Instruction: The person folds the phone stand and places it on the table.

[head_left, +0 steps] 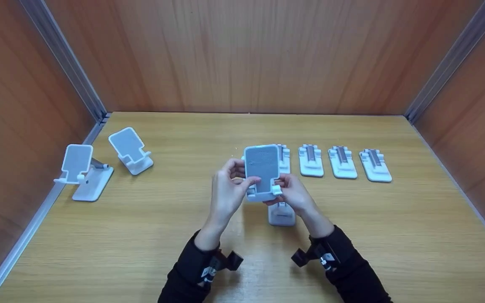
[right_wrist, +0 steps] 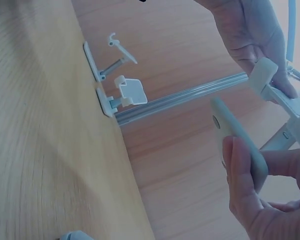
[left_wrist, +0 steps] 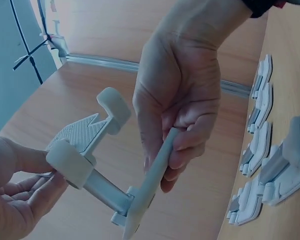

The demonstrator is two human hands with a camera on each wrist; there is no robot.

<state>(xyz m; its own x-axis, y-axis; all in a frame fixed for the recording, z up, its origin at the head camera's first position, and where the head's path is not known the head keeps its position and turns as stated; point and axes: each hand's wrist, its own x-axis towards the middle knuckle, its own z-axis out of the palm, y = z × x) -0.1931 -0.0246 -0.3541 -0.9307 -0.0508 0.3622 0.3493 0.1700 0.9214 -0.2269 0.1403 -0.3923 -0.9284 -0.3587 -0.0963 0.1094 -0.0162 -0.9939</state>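
Raised over the table is a white phone stand (head_left: 262, 162), unfolded, with its grey-faced cradle towards the head camera. My left hand (head_left: 227, 189) pinches the cradle at its left edge, thumb on the front face. My right hand (head_left: 295, 194) grips the stand's flat base, which the cradle hides in the head view. In the left wrist view the metal arm (left_wrist: 107, 191) joins the cradle to the base (left_wrist: 149, 187), and the base sits between the right hand's thumb and fingers. The right wrist view shows the base (right_wrist: 237, 142) tilted clear of the table.
Two unfolded phone stands, one (head_left: 93, 181) by the left wall and one (head_left: 131, 149) beside it, stand at the table's left. Several folded stands (head_left: 310, 162) lie in a row at the right, one partly hidden. Another folded stand (head_left: 281, 215) lies beneath the hands. Wooden panels (head_left: 246, 54) enclose the table.
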